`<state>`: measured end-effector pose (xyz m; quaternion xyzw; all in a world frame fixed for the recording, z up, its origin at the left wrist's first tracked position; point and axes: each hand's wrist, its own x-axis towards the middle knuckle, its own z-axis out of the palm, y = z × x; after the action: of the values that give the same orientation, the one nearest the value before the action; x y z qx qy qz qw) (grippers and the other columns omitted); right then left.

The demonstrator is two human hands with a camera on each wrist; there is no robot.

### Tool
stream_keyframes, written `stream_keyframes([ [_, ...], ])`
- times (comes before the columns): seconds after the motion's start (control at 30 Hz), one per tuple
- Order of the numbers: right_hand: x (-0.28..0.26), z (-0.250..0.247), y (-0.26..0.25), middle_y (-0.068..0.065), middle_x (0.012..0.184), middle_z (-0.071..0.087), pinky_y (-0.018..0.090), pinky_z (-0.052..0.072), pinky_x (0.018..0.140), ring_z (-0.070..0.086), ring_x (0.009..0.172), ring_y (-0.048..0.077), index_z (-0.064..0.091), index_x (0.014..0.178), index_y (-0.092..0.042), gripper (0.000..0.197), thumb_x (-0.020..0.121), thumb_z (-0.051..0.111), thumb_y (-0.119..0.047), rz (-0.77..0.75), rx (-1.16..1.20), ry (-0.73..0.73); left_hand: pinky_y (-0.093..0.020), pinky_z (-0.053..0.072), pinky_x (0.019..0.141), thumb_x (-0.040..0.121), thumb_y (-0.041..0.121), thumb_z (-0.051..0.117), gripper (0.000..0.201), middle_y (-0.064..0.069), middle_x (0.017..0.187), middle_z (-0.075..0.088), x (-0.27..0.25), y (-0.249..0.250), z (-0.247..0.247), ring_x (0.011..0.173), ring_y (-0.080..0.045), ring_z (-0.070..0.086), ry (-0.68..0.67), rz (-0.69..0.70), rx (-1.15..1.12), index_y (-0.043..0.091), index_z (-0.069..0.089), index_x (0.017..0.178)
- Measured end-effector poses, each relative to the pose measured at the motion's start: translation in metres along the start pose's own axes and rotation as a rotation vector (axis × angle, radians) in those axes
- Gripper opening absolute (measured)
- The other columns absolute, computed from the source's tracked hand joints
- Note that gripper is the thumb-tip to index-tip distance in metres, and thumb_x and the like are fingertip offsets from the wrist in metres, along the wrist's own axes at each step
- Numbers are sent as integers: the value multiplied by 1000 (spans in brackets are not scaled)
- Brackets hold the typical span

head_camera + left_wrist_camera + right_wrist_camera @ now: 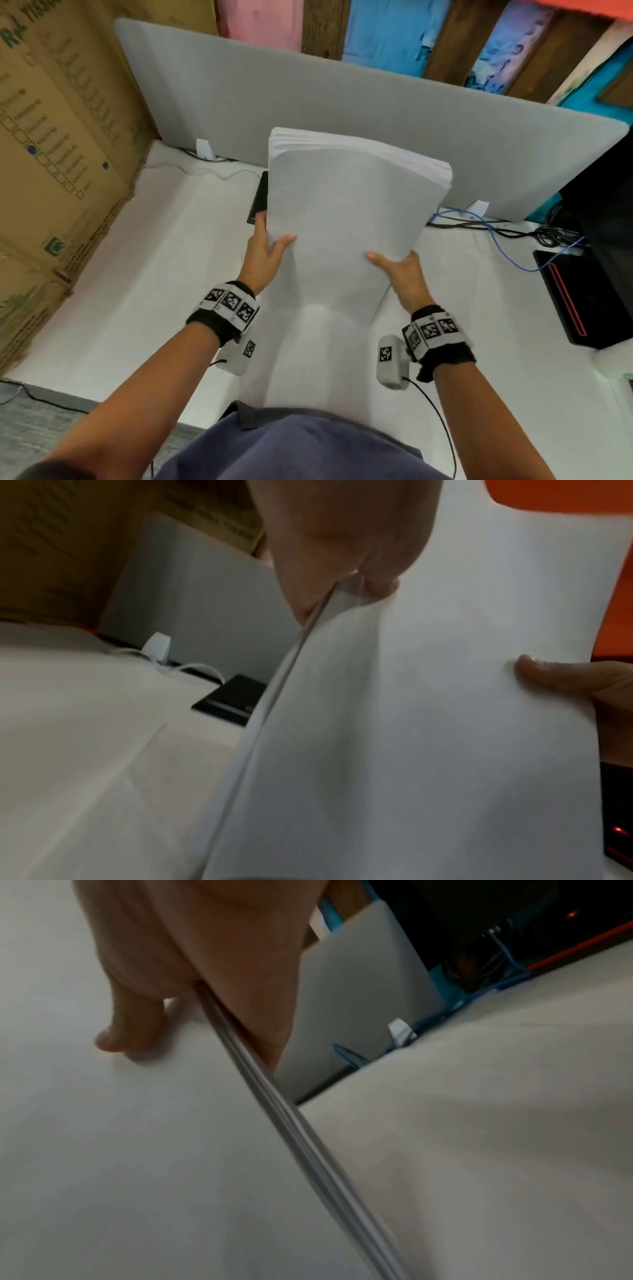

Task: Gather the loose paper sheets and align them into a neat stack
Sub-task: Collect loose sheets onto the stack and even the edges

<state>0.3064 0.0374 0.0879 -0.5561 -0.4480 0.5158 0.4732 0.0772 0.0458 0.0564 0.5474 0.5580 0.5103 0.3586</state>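
Both hands hold the paper stack [346, 219] upright above the white worktop [144, 274], in front of the grey divider [308, 99]. The left hand [265, 253] grips the stack's left edge, thumb on the near face; the right hand [402, 274] grips the right edge the same way. Top edges of the sheets are slightly fanned, not flush. The stack's lower edge is blurred, so contact with the worktop cannot be told. A black device [258, 198] lies behind the left hand.
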Motion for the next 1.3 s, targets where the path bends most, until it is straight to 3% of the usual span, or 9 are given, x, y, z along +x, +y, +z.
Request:
stream_keyframes([
  [0.1, 0, 4, 11, 0, 90, 67, 28, 51, 75, 66, 70, -1, 62, 99, -12, 18, 82, 67, -6, 31, -16, 63, 1, 38, 85, 91, 8, 56, 49, 2, 120, 50, 3, -2, 8, 112, -14, 52, 3, -30, 30, 1, 31, 132],
  [0.2, 2, 10, -4, -2, 89, 67, 22, 53, 73, 65, 75, 2, 62, 99, -15, 17, 84, 65, -8, -67, 14, 119, -3, 41, 82, 92, 8, 54, 45, 1, 117, 51, 6, 14, 11, 106, -18, 55, 106, 51, 45, -1, 31, 130],
  [0.33, -2, 13, -25, -16, 71, 70, 12, 50, 63, 65, 69, -5, 60, 88, -23, 24, 80, 68, -3, -150, 107, 131, -2, 41, 80, 89, 1, 56, 49, 10, 113, 42, -5, 34, 14, 103, 4, 51, 230, 161, -26, -9, 25, 126],
  [0.43, -6, 15, -22, -12, 81, 67, 11, 50, 63, 65, 69, -6, 59, 87, -23, 28, 76, 72, -1, -130, 129, 130, -3, 39, 84, 85, 13, 61, 56, 14, 113, 37, -12, 30, 9, 101, 18, 46, 241, 204, -72, -7, 24, 123],
  [0.83, -15, 25, -10, -11, 75, 64, 10, 50, 58, 63, 60, -7, 57, 78, -22, 26, 78, 70, 1, -31, 140, 92, -6, 44, 77, 83, 6, 67, 45, 8, 105, 49, -19, 26, 2, 94, 7, 56, 340, 105, -111, 19, 30, 106],
  [0.93, -20, 28, 8, -7, 81, 65, 15, 51, 65, 64, 64, -6, 62, 82, -23, 18, 81, 69, -6, 37, 86, 81, -4, 43, 75, 84, 12, 65, 44, -3, 111, 53, -26, 11, 5, 104, -22, 58, 277, 10, -78, 10, 33, 114],
  [1.07, -15, 19, -8, -4, 84, 66, 17, 52, 66, 64, 68, -1, 64, 99, -9, 17, 83, 67, -6, 14, 83, 95, -13, 50, 76, 70, 13, 79, 43, 16, 97, 67, -17, 30, -12, 89, 2, 65, 85, -57, -209, 20, 55, 104],
  [1.2, -11, 10, -39, -12, 79, 60, 5, 47, 58, 59, 58, -12, 54, 80, -23, 25, 84, 63, 0, -82, 105, 86, -23, 55, 78, 55, 30, 77, 49, 16, 92, 72, -6, 49, -24, 90, -5, 68, -133, -115, -357, 25, 61, 100],
  [1.3, -6, 7, -49, -12, 81, 61, 9, 50, 65, 60, 65, -8, 55, 81, -26, 27, 83, 64, -1, -124, 111, 91, -21, 54, 80, 68, 18, 76, 42, 15, 95, 72, -4, 53, -17, 92, -3, 66, -170, -126, -343, 27, 58, 105],
])
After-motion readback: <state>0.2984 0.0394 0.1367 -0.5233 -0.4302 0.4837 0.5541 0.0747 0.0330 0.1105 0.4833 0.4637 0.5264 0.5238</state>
